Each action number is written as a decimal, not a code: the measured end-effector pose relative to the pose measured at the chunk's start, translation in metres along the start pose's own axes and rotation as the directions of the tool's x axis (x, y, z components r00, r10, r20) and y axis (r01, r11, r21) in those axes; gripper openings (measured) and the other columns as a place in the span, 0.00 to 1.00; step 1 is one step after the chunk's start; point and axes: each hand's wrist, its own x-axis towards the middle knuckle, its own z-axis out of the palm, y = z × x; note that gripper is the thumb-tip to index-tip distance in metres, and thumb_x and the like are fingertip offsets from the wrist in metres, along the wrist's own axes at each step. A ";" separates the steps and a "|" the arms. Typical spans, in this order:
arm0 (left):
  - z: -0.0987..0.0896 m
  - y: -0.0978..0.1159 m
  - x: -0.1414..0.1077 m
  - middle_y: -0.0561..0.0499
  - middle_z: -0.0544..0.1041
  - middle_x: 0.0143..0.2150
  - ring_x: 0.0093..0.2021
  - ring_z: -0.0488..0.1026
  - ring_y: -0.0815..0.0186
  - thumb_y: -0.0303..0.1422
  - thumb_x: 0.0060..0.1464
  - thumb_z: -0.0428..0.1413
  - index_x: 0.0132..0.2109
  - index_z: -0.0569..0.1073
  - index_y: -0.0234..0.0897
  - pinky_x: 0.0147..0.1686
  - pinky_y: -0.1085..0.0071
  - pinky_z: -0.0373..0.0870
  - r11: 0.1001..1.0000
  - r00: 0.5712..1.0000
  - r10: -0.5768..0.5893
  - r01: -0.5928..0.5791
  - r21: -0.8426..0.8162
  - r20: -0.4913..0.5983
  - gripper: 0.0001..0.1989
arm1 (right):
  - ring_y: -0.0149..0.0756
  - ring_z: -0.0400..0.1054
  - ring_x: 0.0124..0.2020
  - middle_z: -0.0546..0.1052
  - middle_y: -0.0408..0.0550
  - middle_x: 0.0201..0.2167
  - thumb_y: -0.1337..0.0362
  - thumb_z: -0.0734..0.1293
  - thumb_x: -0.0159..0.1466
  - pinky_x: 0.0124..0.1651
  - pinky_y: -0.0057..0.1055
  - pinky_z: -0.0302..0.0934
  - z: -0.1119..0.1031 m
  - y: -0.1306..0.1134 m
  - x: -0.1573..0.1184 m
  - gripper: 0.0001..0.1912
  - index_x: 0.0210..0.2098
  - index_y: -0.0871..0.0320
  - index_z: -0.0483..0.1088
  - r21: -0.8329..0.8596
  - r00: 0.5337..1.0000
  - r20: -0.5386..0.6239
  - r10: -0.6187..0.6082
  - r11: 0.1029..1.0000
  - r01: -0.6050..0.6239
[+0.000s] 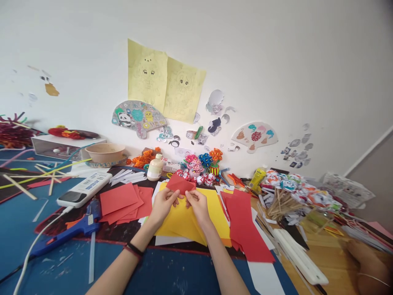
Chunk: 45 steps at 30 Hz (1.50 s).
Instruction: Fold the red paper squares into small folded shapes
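I see L hand (163, 200) & R hand (198, 203) w/ fingertips clamped on small pc. of red paper (180, 184), held above yellow sheets (176, 225); blue glue gun (92, 216) off to L.

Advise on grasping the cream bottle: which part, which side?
I'd take the cream bottle by its wide body, below the narrow neck, coming from the near side: it stands roughly upright, that face looks unobstructed, and orange craft pieces sit behind-left.

Red paper (178, 183), creased, held in both hands (164, 200) (197, 201), above yellow sheets (217, 211)
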 end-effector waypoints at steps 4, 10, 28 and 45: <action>0.004 0.006 0.000 0.47 0.78 0.28 0.23 0.69 0.69 0.46 0.49 0.56 0.28 0.67 0.34 0.25 0.73 0.65 0.997 0.999 -0.029 0.027 -0.068 -0.029 0.17 | 0.30 0.63 0.18 0.70 0.41 0.18 0.51 0.71 0.53 0.22 0.26 0.56 0.002 -0.005 0.005 0.18 0.26 0.59 0.66 0.060 1.000 -0.007 0.017 0.998 -0.017; -0.021 0.014 0.005 0.46 0.78 0.36 0.31 0.73 0.64 0.42 0.57 0.48 0.44 0.70 0.36 0.32 0.69 0.67 0.951 0.989 0.085 -0.043 0.307 -0.123 0.16 | 0.28 0.64 0.18 0.72 0.45 0.19 0.52 0.69 0.55 0.22 0.25 0.58 -0.010 -0.023 0.030 0.17 0.24 0.60 0.67 0.072 0.995 -0.093 -0.046 0.996 0.053; -0.089 0.011 -0.009 0.31 0.76 0.34 0.38 0.75 0.46 0.27 0.53 0.46 0.41 0.73 0.20 0.36 0.60 0.62 -0.025 0.983 0.040 0.182 0.983 -0.181 0.14 | 0.44 0.72 0.27 0.77 0.60 0.25 0.60 0.59 0.66 0.28 0.31 0.53 0.001 -0.020 0.026 0.13 0.36 0.62 0.70 -0.961 0.952 -0.169 -0.257 0.259 -0.100; -0.069 0.022 -0.014 0.33 0.76 0.31 0.36 0.76 0.48 0.21 0.55 0.39 0.37 0.75 0.25 0.29 0.63 0.65 -0.027 0.981 -0.001 0.195 0.981 -0.195 0.18 | 0.33 0.66 0.22 0.75 0.46 0.20 0.64 0.58 0.65 0.26 0.29 0.41 0.013 -0.004 -0.016 0.13 0.29 0.57 0.72 -0.929 0.955 0.041 -0.293 0.341 0.144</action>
